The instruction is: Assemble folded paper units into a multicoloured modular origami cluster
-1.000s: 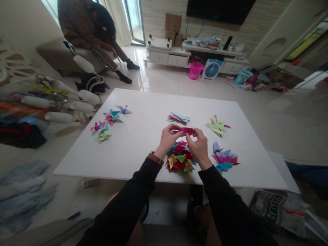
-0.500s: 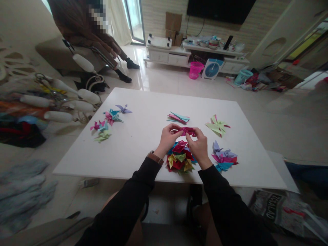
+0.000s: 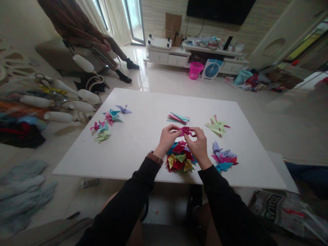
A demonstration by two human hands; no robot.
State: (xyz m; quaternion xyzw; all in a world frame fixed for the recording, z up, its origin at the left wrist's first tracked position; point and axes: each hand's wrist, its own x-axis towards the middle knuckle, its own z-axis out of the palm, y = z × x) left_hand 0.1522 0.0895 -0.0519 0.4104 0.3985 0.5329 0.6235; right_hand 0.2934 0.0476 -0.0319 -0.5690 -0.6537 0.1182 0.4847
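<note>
Between my two hands, above the white table (image 3: 143,150), is a magenta folded-paper piece (image 3: 185,130), partly covered by fingers. My left hand (image 3: 168,137) pinches its left side, and my right hand (image 3: 198,143) grips the right side with thumb and fingers. Just below them lies a heap of multicoloured folded-paper pieces (image 3: 180,158). Beyond my fingers rests a small stack of pink and teal folded strips (image 3: 178,118). Right of my right hand lie purple, magenta and blue folded pieces (image 3: 223,158), with pale green ones (image 3: 216,126) farther back.
Several paper cranes (image 3: 111,117) sit along the table's left side. A lamp with white shades (image 3: 61,117) stands close to the left edge. Past the table, a seated person (image 3: 102,51) is at the far left; a pink basket (image 3: 195,70) and a fan (image 3: 212,69) stand by the cabinet.
My right fingers have shifted slightly left on the magenta paper, and its shape between my hands looks a little different. The seated person has leaned back, hands drawn up.
</note>
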